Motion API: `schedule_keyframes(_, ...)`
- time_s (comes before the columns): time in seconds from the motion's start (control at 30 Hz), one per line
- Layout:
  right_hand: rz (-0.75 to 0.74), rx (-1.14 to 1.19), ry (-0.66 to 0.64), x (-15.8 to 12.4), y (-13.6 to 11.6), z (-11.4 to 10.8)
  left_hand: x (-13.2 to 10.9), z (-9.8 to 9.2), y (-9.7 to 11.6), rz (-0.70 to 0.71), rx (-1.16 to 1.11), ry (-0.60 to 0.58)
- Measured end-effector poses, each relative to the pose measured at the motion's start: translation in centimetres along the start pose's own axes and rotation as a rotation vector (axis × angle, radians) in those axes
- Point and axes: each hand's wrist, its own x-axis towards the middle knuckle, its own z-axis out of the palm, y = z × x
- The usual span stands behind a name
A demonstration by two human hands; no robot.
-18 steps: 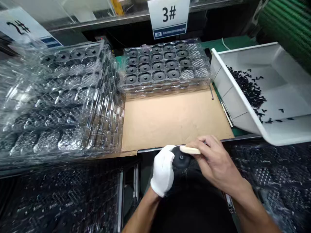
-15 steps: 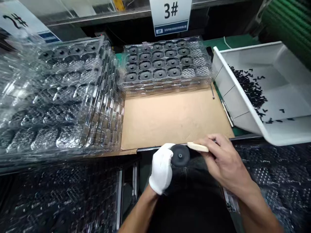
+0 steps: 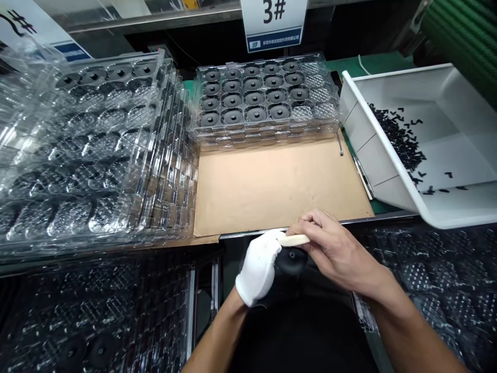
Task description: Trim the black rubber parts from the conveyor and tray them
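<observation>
My left hand (image 3: 259, 267), in a white glove, is closed on the edge of a round black disc (image 3: 292, 260) with a small hub at its centre. Bare and closed, my right hand (image 3: 330, 248) pinches a flat cream-coloured pad (image 3: 294, 240). The pad lies across the far edge of the disc and reaches the gloved fingertips; whether it presses on the disc I cannot tell. Both hands are at the front edge of the table, over my lap. Beyond them, a clear plastic tray (image 3: 248, 132) holds several similar black discs in its pockets.
Tall stacks of clear trays (image 3: 155, 171) stand on the left. A cardboard sheet (image 3: 267, 181) covers the table's middle. On the right, a white bin (image 3: 392, 163) holds small black parts (image 3: 404, 145). A thin metal tool (image 3: 339, 142) and a pen-like tool (image 3: 363, 178) lie beside it.
My right hand has moved left with the cream pad, from beside the disc to over its far edge. My left hand still holds the disc, which now shows darker and partly covered.
</observation>
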Motion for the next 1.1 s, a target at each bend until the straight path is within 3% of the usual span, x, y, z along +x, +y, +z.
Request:
schedule_keyframes(0.17,0.025,-0.078,-0.031,-0.4,0.1,-1.4,0.3,-0.6,0.2,-0.036,0.078,0.012)
schedule_keyframes(0.47,-0.054,-0.058,-0.159,0.9,-0.2,-1.4,0.6,-1.0,0.4,-0.068,-0.009,-0.126)
schedule_keyframes(0.77,0.013,-0.082,-0.051,-0.2,0.0,-1.7,0.7,-0.9,2.5,-0.062,0.31,0.122)
schedule_keyframes(0.97,0.061,-0.04,0.139,-1.2,-0.2,0.2,1.2,-0.6,2.7,-0.033,0.261,0.274)
schedule_keyframes(1.1,0.078,-0.047,0.313,-1.5,-0.9,2.4,1.6,0.0,2.5,-0.017,0.202,0.443)
